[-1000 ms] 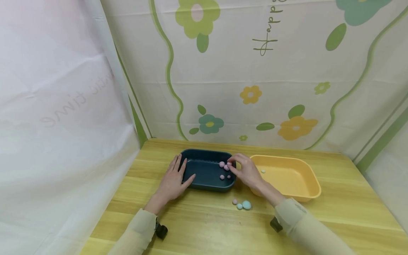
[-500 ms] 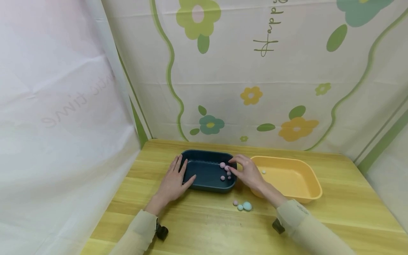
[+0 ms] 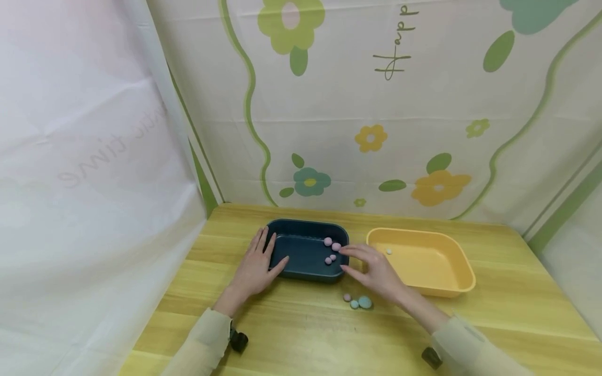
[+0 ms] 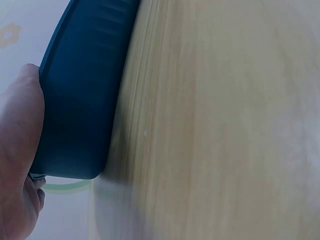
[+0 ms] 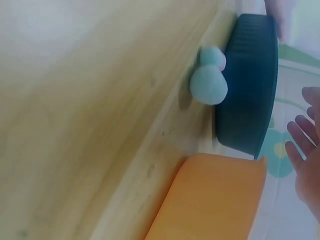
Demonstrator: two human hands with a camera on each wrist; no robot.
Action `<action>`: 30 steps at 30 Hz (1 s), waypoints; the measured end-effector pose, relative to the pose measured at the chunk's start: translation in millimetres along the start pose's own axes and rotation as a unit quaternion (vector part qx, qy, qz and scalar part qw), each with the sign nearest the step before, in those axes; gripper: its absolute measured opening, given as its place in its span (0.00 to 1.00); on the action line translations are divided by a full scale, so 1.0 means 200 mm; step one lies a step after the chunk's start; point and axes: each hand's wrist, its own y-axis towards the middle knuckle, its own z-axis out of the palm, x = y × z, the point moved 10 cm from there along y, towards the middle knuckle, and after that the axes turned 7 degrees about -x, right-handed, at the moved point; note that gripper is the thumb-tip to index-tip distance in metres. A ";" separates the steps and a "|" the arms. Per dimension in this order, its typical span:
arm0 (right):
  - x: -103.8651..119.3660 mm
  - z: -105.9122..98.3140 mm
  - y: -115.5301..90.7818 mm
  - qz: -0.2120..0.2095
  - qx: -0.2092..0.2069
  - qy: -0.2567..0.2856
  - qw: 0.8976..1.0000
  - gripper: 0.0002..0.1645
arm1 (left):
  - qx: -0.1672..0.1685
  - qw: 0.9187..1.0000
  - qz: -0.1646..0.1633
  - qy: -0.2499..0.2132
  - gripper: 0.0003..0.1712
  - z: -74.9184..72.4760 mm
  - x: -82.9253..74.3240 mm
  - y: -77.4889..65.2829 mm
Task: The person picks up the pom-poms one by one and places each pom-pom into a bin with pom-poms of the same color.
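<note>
A person's right hand (image 3: 373,269), thumb and fingers parted and pinching nothing visible, hung at the right end of a dark blue tray (image 3: 301,253); whether a fingertip touched the nearest ball could not be made out. The left hand (image 3: 254,265) lay spread over the tray's left end, its wrist-side view cutting off most of the hand. Four small, round, pink balls (image 3: 327,242) sat inside the tray toward its right end, two far, two nearer. The tray was deep, with rounded corners and a thin rim. A narrow gap parted it from a yellow tray (image 3: 432,261), its near left corner masked by the right hand, holding one tiny pale ball (image 3: 389,251). Nearer, two pale blue balls (image 3: 365,302) and a lone pink ball (image 3: 347,297) rested on the wooden tabletop (image 3: 301,334), which stretched toward the near side.
</note>
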 end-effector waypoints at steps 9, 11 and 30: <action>0.10 -0.02 -0.08 -0.020 0.036 0.014 0.999 0.37 | 0.000 1.000 -0.001 0.001 0.53 0.00 0.00 0.00; 0.12 -0.02 -0.10 -0.025 0.035 0.020 0.999 0.38 | 0.000 1.000 0.000 0.001 0.53 0.00 0.00 0.00; 0.15 -0.01 -0.23 -0.010 0.051 0.026 0.998 0.31 | 0.012 1.000 -0.003 0.002 0.52 0.00 0.00 0.00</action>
